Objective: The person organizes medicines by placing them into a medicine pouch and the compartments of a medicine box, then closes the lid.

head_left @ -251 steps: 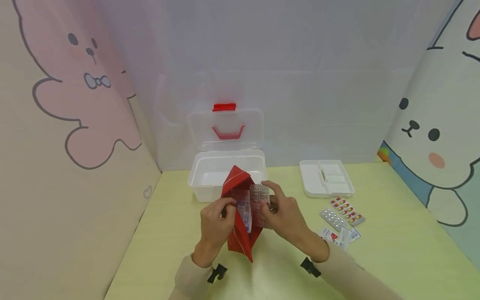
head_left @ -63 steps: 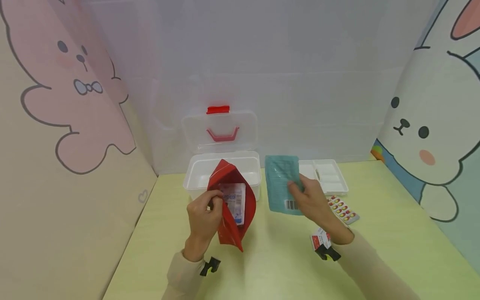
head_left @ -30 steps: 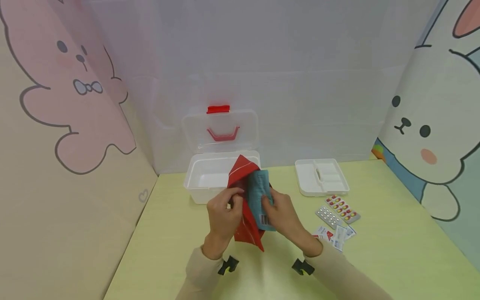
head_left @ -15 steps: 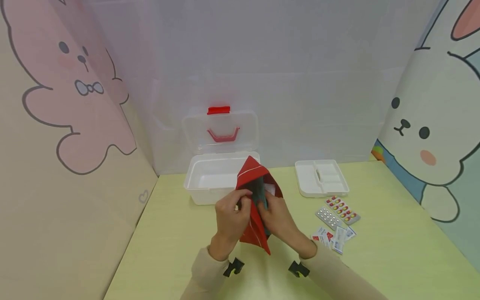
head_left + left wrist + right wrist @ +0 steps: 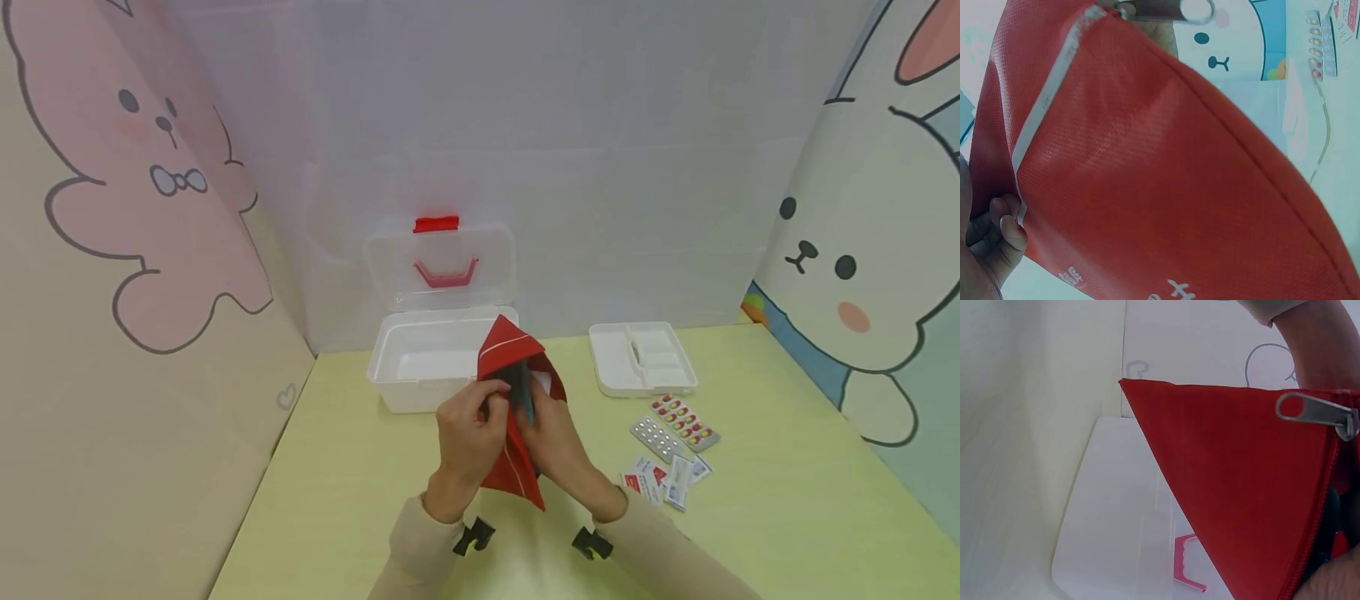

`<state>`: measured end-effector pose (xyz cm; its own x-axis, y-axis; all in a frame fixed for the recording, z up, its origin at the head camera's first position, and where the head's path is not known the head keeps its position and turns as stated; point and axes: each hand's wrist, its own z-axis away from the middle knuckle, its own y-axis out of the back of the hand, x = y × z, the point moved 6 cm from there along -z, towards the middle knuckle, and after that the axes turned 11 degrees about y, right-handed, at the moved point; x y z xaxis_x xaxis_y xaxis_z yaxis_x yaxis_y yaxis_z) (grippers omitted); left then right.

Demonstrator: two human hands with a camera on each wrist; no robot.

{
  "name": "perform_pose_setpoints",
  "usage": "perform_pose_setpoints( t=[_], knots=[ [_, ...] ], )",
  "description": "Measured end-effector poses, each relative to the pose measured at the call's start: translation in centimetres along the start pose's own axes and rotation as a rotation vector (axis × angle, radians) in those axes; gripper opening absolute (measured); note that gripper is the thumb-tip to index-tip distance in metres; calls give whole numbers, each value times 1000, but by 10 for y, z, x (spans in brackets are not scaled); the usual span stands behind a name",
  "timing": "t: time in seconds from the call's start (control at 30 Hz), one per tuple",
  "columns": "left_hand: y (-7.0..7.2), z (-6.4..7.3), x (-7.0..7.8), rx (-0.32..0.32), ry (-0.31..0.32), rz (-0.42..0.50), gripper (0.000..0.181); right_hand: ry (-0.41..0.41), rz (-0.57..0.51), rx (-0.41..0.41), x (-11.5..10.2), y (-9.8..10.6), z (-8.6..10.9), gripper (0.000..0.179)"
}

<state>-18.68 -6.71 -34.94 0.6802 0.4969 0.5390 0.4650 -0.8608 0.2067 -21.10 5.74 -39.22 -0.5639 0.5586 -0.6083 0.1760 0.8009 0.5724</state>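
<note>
My left hand (image 5: 470,429) pinches the near left edge of a red zip pouch (image 5: 510,471), which stands tilted with its mouth gaping. My right hand (image 5: 553,433) reaches into that mouth, thumb against a teal packet (image 5: 521,390); its other fingers are hidden. Beside the packet a bit of white package (image 5: 542,380) shows inside. In the left wrist view, the pouch's red side (image 5: 1147,162) fills most of the picture, with curled left fingers (image 5: 1013,234) at its edge. A metal zip pull (image 5: 1313,409) hangs at the pouch's corner in the right wrist view.
Behind the pouch stands a white box (image 5: 420,350), its clear lid (image 5: 442,258) raised. To the right are a white divided tray (image 5: 643,358), a capsule blister pack (image 5: 686,422), a silver blister pack (image 5: 657,437) and several small sachets (image 5: 678,482) on the yellow-green table (image 5: 337,500).
A silver-backed package was at the pouch earliest; later the right hand held the teal packet beside it. That packet has since gone down into the pouch, the hand following. Little moved over the last half second.
</note>
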Motion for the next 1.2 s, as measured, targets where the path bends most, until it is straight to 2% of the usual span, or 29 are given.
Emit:
perform_pose_setpoints(
  t=[0.17,0.27,0.4,0.57,0.7,0.9,1.0,1.1,1.2],
  knots=[
    [0,0,-1,-4,8,5,20,-38,-40,-34,1,-3,0,5],
    [0,0,-1,-4,2,2,21,-37,-63,-46,0,-3,0,17],
    [0,0,-1,-5,2,1,21,-11,-40,-64,-2,-2,0,26],
    [-1,1,-3,-15,16,-2,20,3,9,-112,-3,-3,-1,20],
    [-1,2,-3,-16,19,-12,19,6,7,-143,-3,-3,0,17],
    [0,1,-2,-6,14,-21,19,-40,-10,-112,3,0,0,30],
    [0,1,-2,-9,13,-17,19,-62,-14,-110,5,-1,1,30],
    [0,1,-2,-16,15,-18,19,-56,-7,-116,5,-2,1,29],
    [0,2,-3,-20,22,-19,19,-38,4,-72,4,3,0,29]
  ],
)
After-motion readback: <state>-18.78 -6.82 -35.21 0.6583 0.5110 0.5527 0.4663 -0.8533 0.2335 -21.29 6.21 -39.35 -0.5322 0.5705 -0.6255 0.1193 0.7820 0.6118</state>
